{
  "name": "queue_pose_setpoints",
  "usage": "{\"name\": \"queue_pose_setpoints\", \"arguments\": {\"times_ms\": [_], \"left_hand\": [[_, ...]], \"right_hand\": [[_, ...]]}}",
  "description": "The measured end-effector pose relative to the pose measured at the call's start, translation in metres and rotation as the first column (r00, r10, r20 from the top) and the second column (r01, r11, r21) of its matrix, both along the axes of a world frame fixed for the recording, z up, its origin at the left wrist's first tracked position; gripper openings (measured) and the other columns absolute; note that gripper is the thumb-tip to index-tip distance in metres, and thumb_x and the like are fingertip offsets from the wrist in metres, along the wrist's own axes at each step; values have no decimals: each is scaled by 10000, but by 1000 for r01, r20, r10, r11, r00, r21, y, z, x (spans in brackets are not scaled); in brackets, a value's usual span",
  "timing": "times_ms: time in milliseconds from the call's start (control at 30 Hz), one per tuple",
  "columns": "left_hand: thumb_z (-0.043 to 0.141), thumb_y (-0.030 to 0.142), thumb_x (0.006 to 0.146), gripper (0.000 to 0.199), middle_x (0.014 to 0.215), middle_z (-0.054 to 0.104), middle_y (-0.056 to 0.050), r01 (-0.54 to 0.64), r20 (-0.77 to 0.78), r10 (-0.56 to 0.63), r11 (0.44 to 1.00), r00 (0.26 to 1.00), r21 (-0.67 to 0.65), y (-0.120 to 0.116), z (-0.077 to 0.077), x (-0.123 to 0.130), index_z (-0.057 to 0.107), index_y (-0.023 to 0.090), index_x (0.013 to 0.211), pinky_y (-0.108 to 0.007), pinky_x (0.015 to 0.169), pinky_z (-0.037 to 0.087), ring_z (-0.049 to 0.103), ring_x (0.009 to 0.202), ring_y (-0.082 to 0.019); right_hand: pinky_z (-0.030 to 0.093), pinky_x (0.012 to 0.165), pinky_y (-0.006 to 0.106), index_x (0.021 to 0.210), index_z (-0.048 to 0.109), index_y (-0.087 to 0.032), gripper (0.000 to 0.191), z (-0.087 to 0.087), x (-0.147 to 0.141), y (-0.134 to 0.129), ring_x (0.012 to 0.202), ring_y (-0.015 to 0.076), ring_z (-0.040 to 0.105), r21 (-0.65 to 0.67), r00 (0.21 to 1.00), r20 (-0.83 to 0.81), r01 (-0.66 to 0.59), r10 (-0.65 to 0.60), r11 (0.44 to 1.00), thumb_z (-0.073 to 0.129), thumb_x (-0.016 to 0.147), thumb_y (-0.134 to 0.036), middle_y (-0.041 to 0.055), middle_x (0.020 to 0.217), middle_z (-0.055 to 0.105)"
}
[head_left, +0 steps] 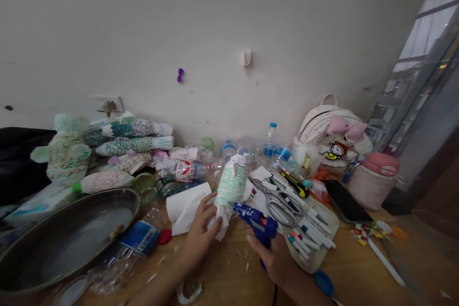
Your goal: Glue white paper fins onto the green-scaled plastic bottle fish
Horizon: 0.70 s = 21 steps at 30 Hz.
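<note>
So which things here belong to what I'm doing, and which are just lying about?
In the job:
green-scaled paper craft, held in your left hand
blue glue gun, held in your right hand
probably the paper roll

Seemingly just lying about:
black phone
pale backpack
pink-lidded container
blue bottle cap

Toward the right of the desk (229, 272) I can see a pale backpack (316, 130) with a cartoon figure (335, 150) on it, a pink tub (371, 186) near it, and a dark-screened phone (347, 202) lying close to both. Over on the left I have a wide basin (68, 244) with a small brown lump (116, 232) inside. On the wall (143, 24) I make out a white hook (245, 58), a purple bow (180, 75) and a socket (118, 102).
</note>
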<state>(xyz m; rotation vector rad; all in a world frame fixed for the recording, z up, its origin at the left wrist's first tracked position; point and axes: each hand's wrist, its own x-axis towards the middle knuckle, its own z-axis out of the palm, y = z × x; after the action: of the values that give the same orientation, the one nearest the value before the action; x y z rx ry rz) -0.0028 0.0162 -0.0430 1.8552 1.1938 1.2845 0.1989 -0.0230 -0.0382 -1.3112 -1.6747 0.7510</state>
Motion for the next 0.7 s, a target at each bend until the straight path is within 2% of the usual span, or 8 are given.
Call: {"name": "queue_pose_setpoints", "arguments": {"times_ms": [67, 167, 267, 333, 467, 600, 700], "left_hand": [[521, 423, 823, 254, 1351, 449, -109, -5, 19, 6, 1000, 1000, -8, 1, -1, 0, 651, 206, 818, -448, 1052, 341, 436, 1238, -301], [534, 423, 809, 248, 1345, 453, -107, -16, 50, 18, 999, 999, -34, 2, -2, 0, 649, 204, 793, -442, 1065, 319, 408, 1261, -301], [538, 415, 795, 251, 1343, 444, -115, -12, 77, 18, 997, 997, -70, 4, -2, -1, 659, 197, 823, -435, 1082, 291, 381, 1283, -297], [535, 404, 794, 255, 1343, 439, -116, -8, 96, 16, 997, 995, -79, 4, -2, -1, 666, 198, 865, -444, 1088, 279, 374, 1288, -296], [533, 392, 794, 246, 1338, 441, -112, -8, 98, 14, 998, 995, -64, 4, -3, -2, 671, 201, 865, -462, 1091, 272, 376, 1285, -299], [518, 385, 808, 237, 1346, 433, -103, -14, 78, 18, 998, 997, -55, 3, -4, -1, 665, 204, 850, -454, 1100, 260, 368, 1292, -289], [528, 391, 802, 235, 1345, 432, -105, -12, 85, 17, 998, 996, -55, 3, -5, -1, 665, 203, 838, -451, 1094, 269, 370, 1289, -290]], "right_hand": [[415, 976, 481, 1004, 641, -187, 369, -3, 0, 0, 997, 314, 606, 56, 1000, 3, 25, -25, 998, 542, 766, -451, 118, 898, 694], [493, 867, 427, 908, 656, -193, 319, -12, -1, 2, 883, 287, 643, 65, 997, -65, 50, -46, 997, 546, 772, -460, 110, 863, 700], [519, 799, 397, 937, 657, -182, 333, -17, -3, 3, 834, 277, 654, 73, 989, -122, 98, -89, 993, 565, 770, -454, 112, 856, 706], [529, 779, 387, 954, 665, -176, 332, -15, -4, 2, 854, 283, 655, 89, 990, -110, 96, -86, 991, 574, 768, -436, 123, 893, 711], [551, 681, 365, 878, 676, -175, 298, -9, -6, 0, 758, 278, 667, 102, 993, -75, 96, -89, 990, 585, 752, -429, 123, 826, 719], [537, 713, 372, 890, 674, -182, 291, -10, -7, 1, 763, 272, 662, 51, 992, -102, 74, -69, 996, 598, 748, -424, 110, 834, 715], [514, 713, 371, 865, 672, -208, 254, -13, -7, 4, 760, 259, 649, -31, 971, -236, 39, -45, 999, 615, 744, -425, 75, 812, 704]]}}
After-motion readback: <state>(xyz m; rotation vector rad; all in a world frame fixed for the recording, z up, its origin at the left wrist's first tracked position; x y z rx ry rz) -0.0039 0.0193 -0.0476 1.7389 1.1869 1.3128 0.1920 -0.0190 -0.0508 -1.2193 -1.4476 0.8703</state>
